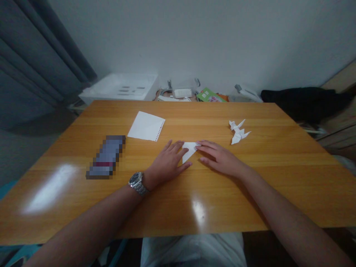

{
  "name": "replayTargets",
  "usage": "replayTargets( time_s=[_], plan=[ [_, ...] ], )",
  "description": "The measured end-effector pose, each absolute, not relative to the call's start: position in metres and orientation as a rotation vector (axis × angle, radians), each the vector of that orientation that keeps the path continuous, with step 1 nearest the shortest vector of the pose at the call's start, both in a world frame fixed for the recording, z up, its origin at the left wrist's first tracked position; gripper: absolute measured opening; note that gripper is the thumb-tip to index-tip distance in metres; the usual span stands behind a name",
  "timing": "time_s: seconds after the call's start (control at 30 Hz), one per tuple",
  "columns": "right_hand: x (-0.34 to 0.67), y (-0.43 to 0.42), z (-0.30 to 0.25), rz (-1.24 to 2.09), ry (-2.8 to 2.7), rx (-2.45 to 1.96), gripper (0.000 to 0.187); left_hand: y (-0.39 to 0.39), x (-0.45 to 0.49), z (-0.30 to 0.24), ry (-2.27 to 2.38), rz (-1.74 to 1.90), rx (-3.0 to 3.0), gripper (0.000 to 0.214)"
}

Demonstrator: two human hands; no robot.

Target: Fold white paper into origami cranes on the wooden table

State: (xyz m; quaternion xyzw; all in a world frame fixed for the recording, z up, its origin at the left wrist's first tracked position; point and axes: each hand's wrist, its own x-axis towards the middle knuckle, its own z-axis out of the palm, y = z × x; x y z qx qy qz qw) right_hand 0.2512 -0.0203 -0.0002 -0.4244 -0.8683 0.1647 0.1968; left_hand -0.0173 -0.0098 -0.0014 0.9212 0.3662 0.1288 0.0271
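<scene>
Two hands are at a folded paper (190,147) on the table (167,215), between phone (108,154) and crane (238,132). The left hand (168,160) lies spread over its left side, gripping nothing. The right hand (221,157) touches its upper right corner; whether it pinches, I cannot tell. The green book's (207,95) pale lettering is too blurred to read.

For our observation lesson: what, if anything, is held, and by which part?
Folded paper, apparently held down: left hand at its left side, right hand with fingertips at its upper right corner.
</scene>
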Motion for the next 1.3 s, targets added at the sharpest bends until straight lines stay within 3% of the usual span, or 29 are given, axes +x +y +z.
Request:
replayTargets(
  time_s=[0.53,1.3],
  plan=[
    [0.247,-0.019,-0.008,0.418,-2.503,-1.150,0.045,-0.008,-0.017,-0.001,1.129,0.377,2.814,0.058],
    [0.243,-0.019,-0.007,0.373,-2.396,-1.061,0.033,0.003,-0.022,-0.006,1.023,0.381,2.755,0.043]
  ],
)
